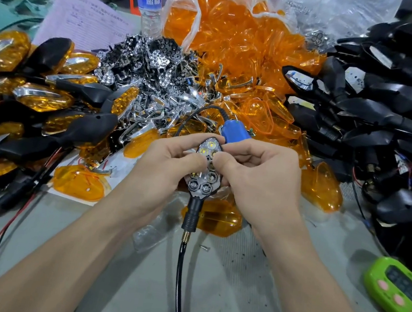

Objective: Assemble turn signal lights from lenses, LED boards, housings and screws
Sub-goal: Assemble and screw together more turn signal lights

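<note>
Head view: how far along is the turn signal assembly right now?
Done: a pile of finished lights with amber lenses lies at left. In hand: the left hand and right hand hold an open housing with its LED insert showing, no lens yet. Left: its lens and screws, plus the bag of lenses, chrome reflectors and heap of housings.

Bare grey tabletop lies open along the near edge, between the forearms and toward both near corners. A black cable runs down its middle from the housing gripped by the left hand and right hand. Red and black wires cross the near left; a green timer sits near right. Beyond the hands, touching piles fill the far side from edge to edge: finished lights, chrome reflectors, a bag of orange lenses, a heap of black housings.
</note>
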